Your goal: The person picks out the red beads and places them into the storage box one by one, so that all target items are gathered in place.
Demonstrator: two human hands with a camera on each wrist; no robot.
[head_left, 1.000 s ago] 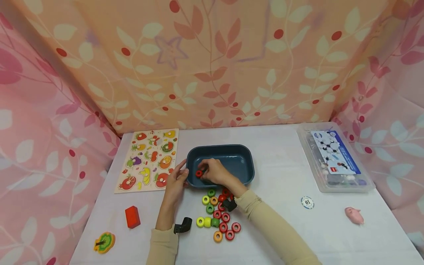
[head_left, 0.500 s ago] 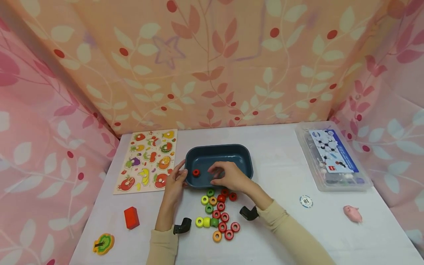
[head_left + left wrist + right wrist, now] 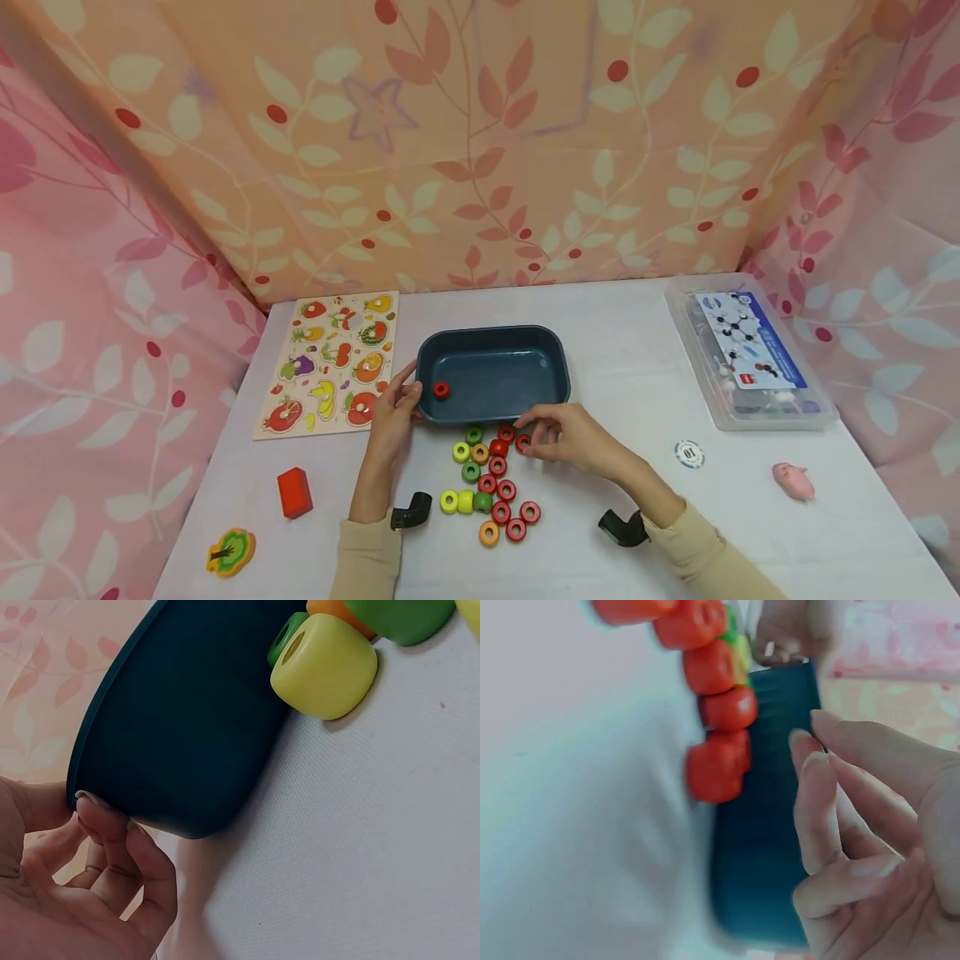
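Observation:
A dark blue rectangular tray (image 3: 495, 367) sits mid-table with one red bead (image 3: 441, 390) inside at its left. At the tray's left end, my left hand (image 3: 393, 410) holds the rim between thumb and fingers; the left wrist view shows the fingertips against the tray's outer wall. My right hand (image 3: 573, 437) is just off the tray's front right corner, its fingers beside a red bead (image 3: 522, 443). In the right wrist view its bent fingers hold nothing, and the red beads (image 3: 716, 769) are apart from them. Several red, green, yellow and orange beads lie before the tray.
A fruit puzzle board (image 3: 330, 367) lies left of the tray. Nearer the front left are a red block (image 3: 295, 492) and a tree-shaped piece (image 3: 231, 552). To the right are a clear plastic case (image 3: 750, 354), a round chip (image 3: 689, 454) and a pink pig figure (image 3: 793, 482).
My right hand let go of the red bead inside the tray, then moved out over the front rim to the right, toward the beads. My left hand stays at the tray's left end.

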